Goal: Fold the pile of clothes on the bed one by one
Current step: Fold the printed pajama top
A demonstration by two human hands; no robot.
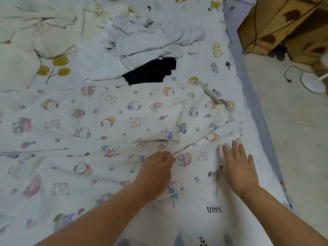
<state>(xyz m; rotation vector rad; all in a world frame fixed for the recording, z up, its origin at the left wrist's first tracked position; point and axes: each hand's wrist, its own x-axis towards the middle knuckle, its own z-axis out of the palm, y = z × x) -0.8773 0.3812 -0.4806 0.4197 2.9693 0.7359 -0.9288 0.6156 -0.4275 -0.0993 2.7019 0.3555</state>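
Here, your left hand [156,167] and right hand [237,164] lie flat with fingers straight, gripping nothing, pressing the cartoon-print garment [110,125] spread across the bed [218,55], likely smoothing it for folding, while the grey and black pile [150,50] waits beyond.

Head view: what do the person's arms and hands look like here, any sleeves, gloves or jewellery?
Both forearms are bare as far as the frame shows: no sleeves, gloves, watch or bracelet. The left hand and right hand show no rings that can be made out. The right hand's fingertips are motion-blurred, so nail detail cannot be told.
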